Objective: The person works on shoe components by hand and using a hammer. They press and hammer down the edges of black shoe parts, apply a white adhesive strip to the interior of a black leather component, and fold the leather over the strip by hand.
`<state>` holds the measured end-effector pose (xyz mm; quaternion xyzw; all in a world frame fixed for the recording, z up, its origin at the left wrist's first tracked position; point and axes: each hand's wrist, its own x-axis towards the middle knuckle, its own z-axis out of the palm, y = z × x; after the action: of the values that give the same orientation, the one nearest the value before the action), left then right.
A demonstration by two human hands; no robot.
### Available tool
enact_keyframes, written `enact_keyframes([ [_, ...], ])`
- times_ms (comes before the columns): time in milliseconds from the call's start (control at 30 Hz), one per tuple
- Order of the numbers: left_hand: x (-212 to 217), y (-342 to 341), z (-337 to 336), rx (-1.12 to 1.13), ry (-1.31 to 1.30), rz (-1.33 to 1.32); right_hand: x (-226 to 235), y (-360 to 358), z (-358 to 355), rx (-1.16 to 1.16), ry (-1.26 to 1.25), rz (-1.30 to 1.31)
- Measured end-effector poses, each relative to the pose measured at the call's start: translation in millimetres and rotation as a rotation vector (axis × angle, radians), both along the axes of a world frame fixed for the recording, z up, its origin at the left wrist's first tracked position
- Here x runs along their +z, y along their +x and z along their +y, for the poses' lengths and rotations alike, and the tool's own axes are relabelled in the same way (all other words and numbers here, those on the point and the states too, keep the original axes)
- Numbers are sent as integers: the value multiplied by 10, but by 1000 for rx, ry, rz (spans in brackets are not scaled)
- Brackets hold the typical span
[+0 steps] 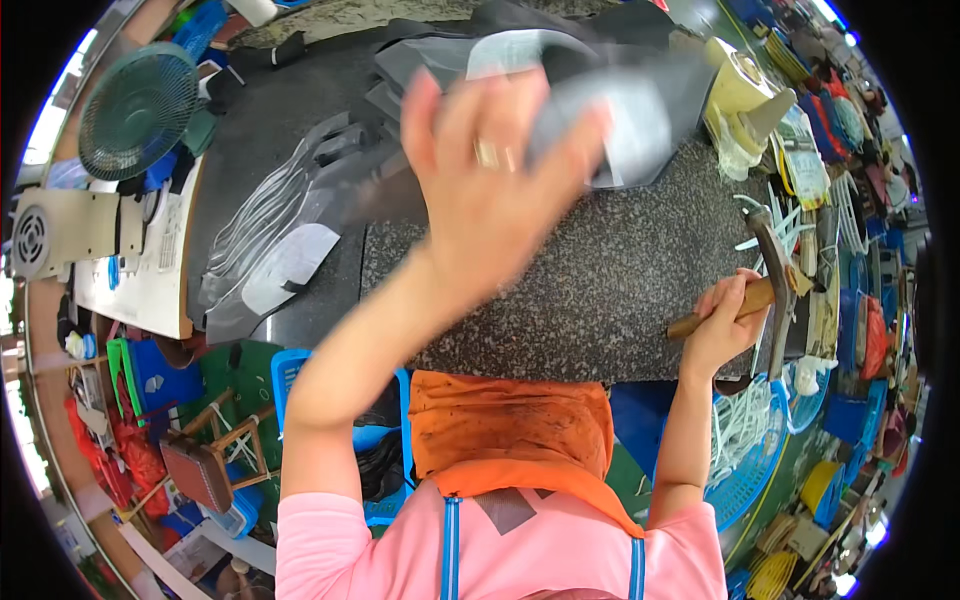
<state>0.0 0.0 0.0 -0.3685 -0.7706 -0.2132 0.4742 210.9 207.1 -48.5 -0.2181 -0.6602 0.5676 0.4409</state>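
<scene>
The left hand [490, 195] is above the far middle of the work surface, with its fingers spread and its thumb extended to the right. A gold-coloured band [493, 155] is on one finger. The hand is blurred; whether it grips or touches the sheet beside it cannot be determined.

The grey sheet piece [565, 115], also blurred, is at the far side of the speckled slab [560, 285], just right of the left hand. It carries a pale patch [635, 125]. Other dark sheets [425, 58] lie beyond the hand, at the far edge.

The right hand [722, 325] is closed around the wooden handle [686, 326] of a hammer. It is located at the right edge of the slab. The curved metal head [774, 255] stands to the right of the fingers, its upper end directed toward the far side.

A row of overlapping dark pieces with pale edges [262, 225] lies on the left part of the work surface. A piece with a white patch [290, 268] is at its near end.

A cream-coloured device [738, 85] stands at the far right. Pale strips [787, 232] lie on the near side of it. A green fan [140, 110] stands at the far left. An orange apron [510, 425] adjoins the near edge of the slab.
</scene>
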Motion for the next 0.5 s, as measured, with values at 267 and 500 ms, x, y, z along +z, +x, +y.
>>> enact_keyframes([
  [267,-355,85,-1034,454,-264,-349,47,-91,24,46,110,-124],
  [500,-398,552,-1888,430,-347,-365,35,-224,-463,393,264,-379],
])
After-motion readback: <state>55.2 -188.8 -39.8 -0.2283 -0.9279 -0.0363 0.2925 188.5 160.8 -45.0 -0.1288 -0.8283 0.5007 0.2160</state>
